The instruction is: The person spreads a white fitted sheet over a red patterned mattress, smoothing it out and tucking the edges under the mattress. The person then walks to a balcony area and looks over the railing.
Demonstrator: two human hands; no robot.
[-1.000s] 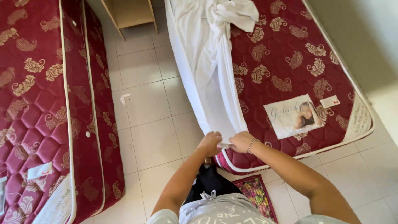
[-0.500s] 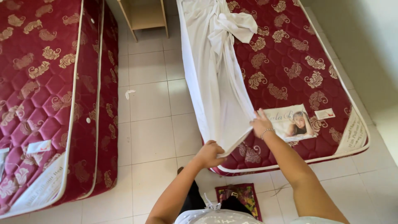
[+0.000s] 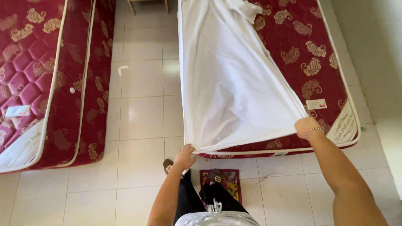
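White bedsheet (image 3: 234, 83) on red mattress (image 3: 318, 58), long axis 12 to 6 o'clock; near corners pinched by left hand (image 3: 184, 157) and right hand (image 3: 306, 127), hem stretched between

Bedroom: two mattresses (image 3: 318, 62), tiled floor (image 3: 142, 117)

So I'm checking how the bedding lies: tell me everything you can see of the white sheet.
The white sheet is plain, thin-looking cloth, lightly creased. It is spread over the left part of the red patterned mattress, bunched at the far end, with its left side hanging down over the mattress edge. The near edge is pulled taut between the left hand at one corner and the right hand at the other.
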